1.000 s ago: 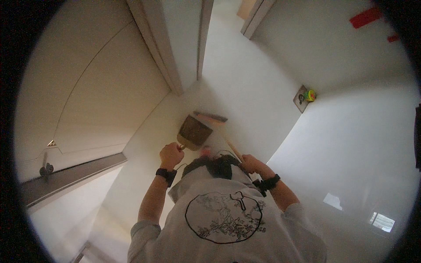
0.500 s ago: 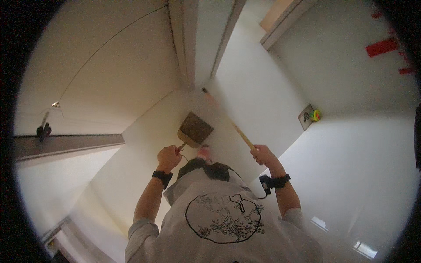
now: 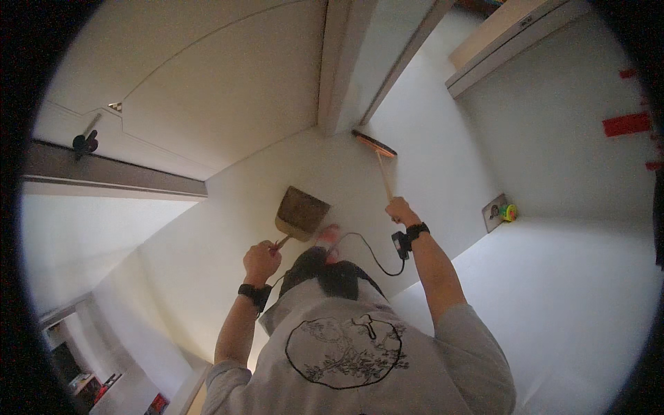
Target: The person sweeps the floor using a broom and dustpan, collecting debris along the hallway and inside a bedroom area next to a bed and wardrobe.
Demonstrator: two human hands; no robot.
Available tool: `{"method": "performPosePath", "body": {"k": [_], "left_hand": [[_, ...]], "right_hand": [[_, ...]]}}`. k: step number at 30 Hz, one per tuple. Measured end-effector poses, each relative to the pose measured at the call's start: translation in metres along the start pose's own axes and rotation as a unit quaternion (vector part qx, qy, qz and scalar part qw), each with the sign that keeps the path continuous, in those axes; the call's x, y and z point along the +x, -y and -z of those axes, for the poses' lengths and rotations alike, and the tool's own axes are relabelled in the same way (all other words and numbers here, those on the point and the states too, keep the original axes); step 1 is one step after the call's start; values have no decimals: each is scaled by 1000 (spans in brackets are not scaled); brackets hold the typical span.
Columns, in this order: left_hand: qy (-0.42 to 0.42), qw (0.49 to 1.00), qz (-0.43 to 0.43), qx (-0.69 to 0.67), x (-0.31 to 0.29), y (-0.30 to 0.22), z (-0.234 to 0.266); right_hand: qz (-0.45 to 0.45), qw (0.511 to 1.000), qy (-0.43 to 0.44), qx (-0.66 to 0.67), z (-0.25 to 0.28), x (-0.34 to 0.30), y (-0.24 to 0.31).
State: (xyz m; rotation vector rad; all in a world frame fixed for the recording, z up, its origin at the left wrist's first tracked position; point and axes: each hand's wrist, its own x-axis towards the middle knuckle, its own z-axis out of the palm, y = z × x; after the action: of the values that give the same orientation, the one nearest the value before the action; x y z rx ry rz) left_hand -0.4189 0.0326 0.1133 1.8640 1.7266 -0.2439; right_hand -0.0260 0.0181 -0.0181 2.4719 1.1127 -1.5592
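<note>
My left hand (image 3: pixel 262 262) is closed round the short handle of a brownish dustpan (image 3: pixel 302 212), whose pan lies at the floor in front of my feet. In my right hand (image 3: pixel 400 210) is the pale stick of a broom (image 3: pixel 377 144). The broom's orange head with dark bristles rests on the light floor, near the foot of a door frame. It is ahead and to the right of the dustpan, apart from it. Both hands have their fingers wrapped on the handles.
A closed door (image 3: pixel 228 90) with a dark handle (image 3: pixel 85 143) stands at the left. A door frame (image 3: pixel 346 76) rises ahead, beside a passage. On the right, a small plate with a yellow-green round item (image 3: pixel 510 212) sits by the wall's base. A black cable (image 3: pixel 373 252) hangs from my right wrist.
My right hand has moved forward and slightly left, and the broom head has turned so its full width shows. The view has shifted; the left hand still holds the dustpan.
</note>
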Motion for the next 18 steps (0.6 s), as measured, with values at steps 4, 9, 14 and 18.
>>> {"method": "performPosePath", "body": {"k": [4, 9, 14, 18], "left_hand": [[-15, 999, 6, -30, -2, 26, -5], [-16, 1000, -6, 6, 4, 12, -11], [-17, 1000, -16, 19, 6, 15, -9], [-12, 999, -20, 22, 5, 19, -12]], "right_hand": [[77, 997, 17, 2, -64, -64, 2], [163, 983, 1, -84, -107, -133, -46], [160, 984, 76, -23, -106, -190, -45], [0, 963, 117, 242, -97, -237, -44]]}}
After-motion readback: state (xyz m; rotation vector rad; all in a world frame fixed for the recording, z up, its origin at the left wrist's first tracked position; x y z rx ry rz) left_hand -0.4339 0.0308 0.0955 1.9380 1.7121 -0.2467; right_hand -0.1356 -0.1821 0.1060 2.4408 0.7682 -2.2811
